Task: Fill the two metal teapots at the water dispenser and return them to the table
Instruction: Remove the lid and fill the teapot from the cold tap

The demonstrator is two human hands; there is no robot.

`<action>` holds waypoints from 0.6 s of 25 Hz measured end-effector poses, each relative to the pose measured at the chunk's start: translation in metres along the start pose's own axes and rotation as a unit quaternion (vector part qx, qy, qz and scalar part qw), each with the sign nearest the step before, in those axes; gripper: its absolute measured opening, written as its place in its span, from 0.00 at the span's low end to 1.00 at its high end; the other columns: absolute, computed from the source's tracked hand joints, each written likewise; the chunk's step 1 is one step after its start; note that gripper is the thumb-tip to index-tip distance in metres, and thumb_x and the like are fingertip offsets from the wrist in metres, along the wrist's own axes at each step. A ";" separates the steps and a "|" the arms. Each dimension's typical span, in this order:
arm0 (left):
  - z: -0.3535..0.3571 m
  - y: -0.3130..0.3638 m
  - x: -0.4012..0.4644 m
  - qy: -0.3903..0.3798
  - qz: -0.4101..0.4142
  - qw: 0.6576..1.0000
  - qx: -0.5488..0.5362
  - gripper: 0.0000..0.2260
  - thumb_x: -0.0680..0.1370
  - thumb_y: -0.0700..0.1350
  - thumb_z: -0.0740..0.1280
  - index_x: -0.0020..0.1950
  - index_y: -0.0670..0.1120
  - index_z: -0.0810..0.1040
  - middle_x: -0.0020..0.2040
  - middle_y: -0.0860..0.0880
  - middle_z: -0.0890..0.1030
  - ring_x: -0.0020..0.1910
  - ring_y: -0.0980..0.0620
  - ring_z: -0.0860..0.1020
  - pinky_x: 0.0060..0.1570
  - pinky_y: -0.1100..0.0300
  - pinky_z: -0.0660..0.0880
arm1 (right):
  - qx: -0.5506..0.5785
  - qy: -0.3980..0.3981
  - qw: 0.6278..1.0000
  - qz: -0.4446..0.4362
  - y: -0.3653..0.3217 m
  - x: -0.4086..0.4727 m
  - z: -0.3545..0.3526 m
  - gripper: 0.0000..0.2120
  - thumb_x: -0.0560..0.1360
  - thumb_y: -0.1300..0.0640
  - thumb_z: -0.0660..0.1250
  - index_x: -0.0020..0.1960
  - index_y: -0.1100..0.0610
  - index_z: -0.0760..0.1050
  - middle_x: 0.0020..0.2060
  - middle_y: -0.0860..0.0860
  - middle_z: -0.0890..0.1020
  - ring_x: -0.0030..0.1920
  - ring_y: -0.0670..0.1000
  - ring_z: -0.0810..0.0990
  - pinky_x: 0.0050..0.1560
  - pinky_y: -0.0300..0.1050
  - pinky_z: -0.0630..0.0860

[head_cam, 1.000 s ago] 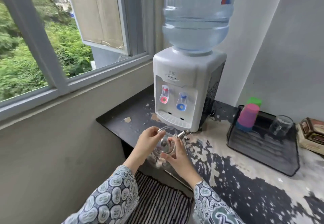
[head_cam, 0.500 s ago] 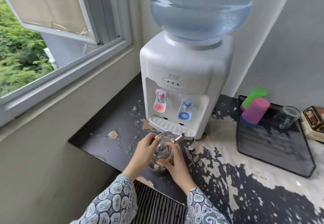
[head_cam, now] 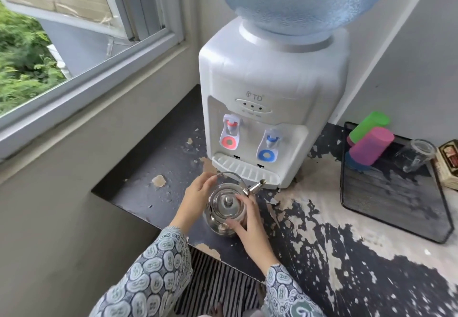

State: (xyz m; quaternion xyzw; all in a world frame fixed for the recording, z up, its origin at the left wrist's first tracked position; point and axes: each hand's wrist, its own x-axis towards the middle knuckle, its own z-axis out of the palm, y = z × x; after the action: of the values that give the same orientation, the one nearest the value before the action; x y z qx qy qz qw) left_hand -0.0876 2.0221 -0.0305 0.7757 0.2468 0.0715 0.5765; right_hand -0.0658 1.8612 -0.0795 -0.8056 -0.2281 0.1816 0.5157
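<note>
A shiny metal teapot [head_cam: 224, 213] with its lid on stands on the counter's near edge, just in front of the white water dispenser [head_cam: 267, 108]. Its spout points toward the drip tray [head_cam: 244, 170]. My left hand [head_cam: 198, 195] holds the thin wire handle at the pot's left side. My right hand [head_cam: 247, 220] cups the pot's right side, fingertips at the lid's rim. The red tap [head_cam: 230, 135] and the blue tap [head_cam: 269, 148] sit above the tray. Only one teapot is in view.
The peeling black counter [head_cam: 347, 254] runs to the right. A black mesh tray [head_cam: 386, 200] holds green, pink and blue plastic cups [head_cam: 369, 140] and a glass [head_cam: 414, 155]. A small box [head_cam: 449, 163] lies at the right edge. A window sill [head_cam: 86, 98] borders the left.
My view has come closer to the dispenser. The teapot has come down onto the counter before the drip tray, both hands staying on it.
</note>
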 end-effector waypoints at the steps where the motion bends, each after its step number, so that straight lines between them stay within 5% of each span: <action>1: 0.000 -0.002 0.003 -0.005 -0.015 1.000 -0.002 0.09 0.80 0.49 0.57 0.54 0.52 0.75 0.51 0.51 0.79 0.52 0.56 0.75 0.50 0.65 0.66 | 0.002 -0.002 1.000 0.005 0.000 -0.001 -0.001 0.27 0.72 0.54 0.68 0.66 0.42 0.61 0.73 0.48 0.57 0.74 0.46 0.53 0.74 0.52 0.56; 6: 0.000 -0.021 0.020 -0.032 -0.050 0.998 0.010 0.08 0.80 0.49 0.57 0.55 0.55 0.73 0.56 0.50 0.77 0.59 0.51 0.74 0.57 0.57 0.66 | 0.024 -0.009 1.000 0.015 -0.004 -0.004 -0.001 0.26 0.73 0.54 0.67 0.64 0.38 0.59 0.73 0.43 0.52 0.74 0.40 0.45 0.69 0.39 0.49; 11: 0.000 -0.022 0.031 -0.090 -0.134 0.987 -0.013 0.17 0.80 0.46 0.57 0.67 0.41 0.68 0.65 0.43 0.72 0.63 0.48 0.71 0.58 0.60 0.65 | 0.034 -0.019 0.999 0.022 -0.007 -0.004 -0.002 0.26 0.73 0.53 0.67 0.62 0.35 0.57 0.67 0.33 0.51 0.70 0.34 0.46 0.68 0.36 0.50; 15: 0.003 -0.025 0.015 0.036 -0.016 0.998 0.051 0.16 0.78 0.48 0.61 0.65 0.46 0.70 0.62 0.47 0.74 0.63 0.50 0.71 0.61 0.57 0.67 | -0.060 0.003 0.998 0.020 -0.003 -0.003 -0.006 0.27 0.71 0.45 0.67 0.67 0.42 0.61 0.70 0.41 0.57 0.72 0.42 0.49 0.73 0.49 0.56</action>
State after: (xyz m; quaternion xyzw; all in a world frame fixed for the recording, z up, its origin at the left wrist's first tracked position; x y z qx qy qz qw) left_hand -0.0815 2.0320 -0.0571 0.7969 0.2828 0.0778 0.5281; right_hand -0.0659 1.8564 -0.0738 -0.8402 -0.2210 0.1752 0.4632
